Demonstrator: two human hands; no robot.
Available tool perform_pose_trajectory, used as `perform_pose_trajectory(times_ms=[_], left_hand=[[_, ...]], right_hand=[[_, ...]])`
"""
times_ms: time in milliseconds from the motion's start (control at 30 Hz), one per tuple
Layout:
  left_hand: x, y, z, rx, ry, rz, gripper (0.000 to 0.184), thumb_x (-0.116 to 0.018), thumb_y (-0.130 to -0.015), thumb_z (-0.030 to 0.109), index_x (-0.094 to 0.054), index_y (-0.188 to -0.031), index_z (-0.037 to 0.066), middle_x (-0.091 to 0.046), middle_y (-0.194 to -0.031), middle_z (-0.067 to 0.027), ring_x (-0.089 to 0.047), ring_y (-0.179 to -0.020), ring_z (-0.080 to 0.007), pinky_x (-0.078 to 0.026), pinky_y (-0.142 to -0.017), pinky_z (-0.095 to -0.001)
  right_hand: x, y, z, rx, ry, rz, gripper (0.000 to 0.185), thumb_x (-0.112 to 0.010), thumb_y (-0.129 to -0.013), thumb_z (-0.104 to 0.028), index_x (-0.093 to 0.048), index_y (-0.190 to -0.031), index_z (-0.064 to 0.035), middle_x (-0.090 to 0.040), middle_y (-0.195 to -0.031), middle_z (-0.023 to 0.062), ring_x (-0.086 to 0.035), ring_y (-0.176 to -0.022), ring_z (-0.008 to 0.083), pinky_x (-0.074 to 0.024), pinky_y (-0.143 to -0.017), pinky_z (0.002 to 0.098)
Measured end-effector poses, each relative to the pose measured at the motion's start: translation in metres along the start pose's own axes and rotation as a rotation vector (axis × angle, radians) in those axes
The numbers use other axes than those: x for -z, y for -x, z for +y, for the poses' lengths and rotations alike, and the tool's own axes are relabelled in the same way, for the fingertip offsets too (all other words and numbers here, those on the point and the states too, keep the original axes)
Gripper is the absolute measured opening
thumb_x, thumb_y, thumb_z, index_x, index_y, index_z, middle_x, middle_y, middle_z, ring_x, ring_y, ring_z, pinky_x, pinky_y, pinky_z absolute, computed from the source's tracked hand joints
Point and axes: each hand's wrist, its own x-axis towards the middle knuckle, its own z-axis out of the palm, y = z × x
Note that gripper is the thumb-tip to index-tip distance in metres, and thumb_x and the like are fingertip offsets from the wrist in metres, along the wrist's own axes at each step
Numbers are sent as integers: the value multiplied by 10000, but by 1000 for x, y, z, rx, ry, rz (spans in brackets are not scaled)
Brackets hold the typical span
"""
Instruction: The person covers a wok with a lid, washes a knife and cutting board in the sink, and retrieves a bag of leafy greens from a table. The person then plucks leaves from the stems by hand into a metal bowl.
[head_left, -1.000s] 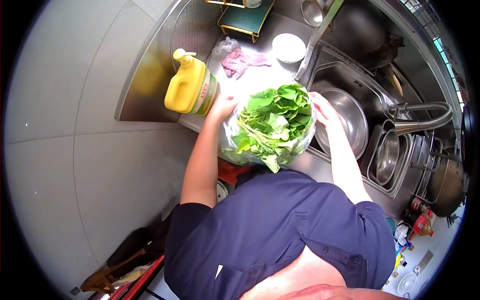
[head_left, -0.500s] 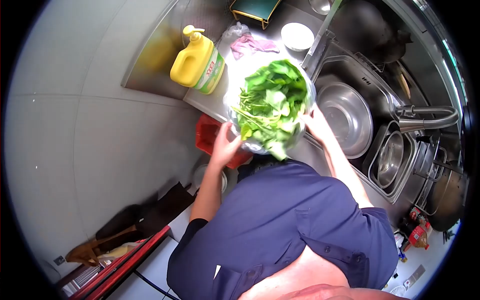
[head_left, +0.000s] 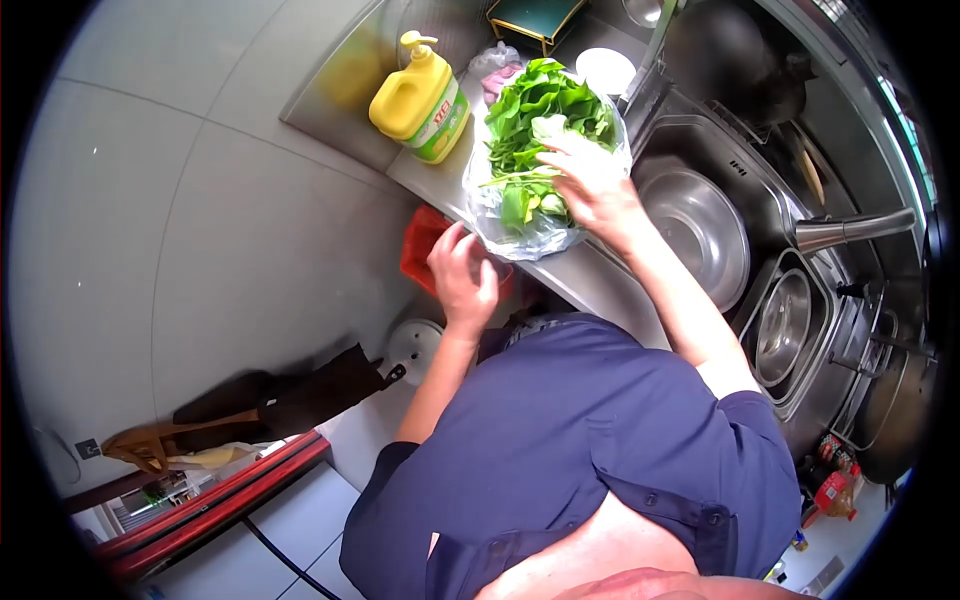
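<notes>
A heap of leafy greens [head_left: 545, 100] lies in a clear plastic bag [head_left: 535, 243] on the steel counter. My right hand [head_left: 597, 190] reaches over the heap's right side, its fingers stretched out and spread against the leaves and pale stems. Some of its fingertips blend into the bright greens. Below the bag's near left edge, my left hand [head_left: 463, 278] hangs in the air with its fingers apart and holds nothing. Behind that hand is a red bin [head_left: 420, 243], partly covered by it.
A yellow pump bottle [head_left: 422, 105] stands left of the bag, with a pink cloth [head_left: 497, 84] and a white bowl [head_left: 606, 72] behind. To the right, the sink holds a large steel basin [head_left: 705, 240] and a smaller steel bowl [head_left: 783, 325] under the faucet [head_left: 855, 230].
The greens in their bag have gone from between both hands to resting on the counter. My left hand has come off the bag, and my right hand has moved from its side onto the leaves.
</notes>
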Motion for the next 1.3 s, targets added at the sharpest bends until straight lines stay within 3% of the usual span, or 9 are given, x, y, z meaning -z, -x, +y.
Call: perform_pose_trajectory(times_ms=[67,200,467,600,733,933,1000,1133,1300], left_hand=[[-3,-21,10,-196,50,-261,465,-646,-690,33,-542,-1143,51,-552,-1182,-136,-468,-1155,-312,-339,-1001,-447],[-36,-5,9,-403,-187,-432,300,-639,-712,95,-611,-1011,107,-527,-846,-55,-509,-932,-248,-332,-963,-453],[-62,61,-35,-290,-87,-247,333,-608,-686,8,-637,-1003,107,-520,-870,-77,-503,-905,-277,-382,-896,-442],[-60,51,-33,-223,-82,-286,375,-594,-678,19,-638,-1037,116,-509,-905,-89,-497,-944,-281,-361,-918,-482],[-35,32,-10,-259,-131,-244,425,-574,-646,9,-649,-1051,112,-537,-966,-82,-504,-965,-276,-353,-929,-468],[-9,15,29,-201,-88,-37,414,-574,-657,-47,-658,-1044,73,-554,-1095,-129,-506,-989,-291,-370,-909,-410],[-4,0,44,-132,3,48,344,-596,-780,-39,-593,-1120,10,-559,-1100,-126,-527,-965,-255,-426,-854,-349],[-11,-48,73,398,889,-85,355,-578,-884,13,-501,-1230,-16,-592,-991,-57,-564,-840,-121,-468,-758,-255],[-22,-99,99,448,1186,-399,170,-562,-922,71,-611,-1037,-44,-619,-759,-66,-583,-688,-128,-462,-683,-242]], right_hand=[[-21,6,5,-41,34,-132,410,-672,-735,-83,-577,-1134,-84,-585,-1011,118,-561,-964,306,-446,-879,400],[-30,54,36,-347,7,-90,252,-599,-773,-64,-579,-1024,-56,-574,-946,135,-563,-941,310,-459,-845,377],[-41,122,76,-705,-197,-72,389,-587,-760,-83,-578,-1142,-11,-624,-1063,177,-605,-1006,317,-475,-883,367],[-10,99,55,-825,-370,-139,373,-669,-747,-130,-577,-1090,-16,-645,-1024,116,-614,-941,201,-473,-854,307],[9,86,42,-714,-568,17,237,-685,-811,-68,-620,-1037,-41,-649,-922,24,-579,-846,77,-466,-776,223],[34,64,13,-667,-665,85,55,-669,-824,-53,-676,-866,-18,-655,-835,2,-570,-804,61,-451,-742,217],[42,60,3,-640,-731,113,52,-665,-831,-46,-674,-868,-11,-657,-851,2,-569,-812,59,-448,-750,215],[56,53,-18,-574,-885,181,59,-661,-834,-29,-670,-884,1,-664,-889,15,-573,-850,67,-451,-784,227],[75,60,-23,-596,-795,172,65,-657,-835,-12,-663,-898,5,-667,-908,35,-591,-868,89,-461,-806,235]])
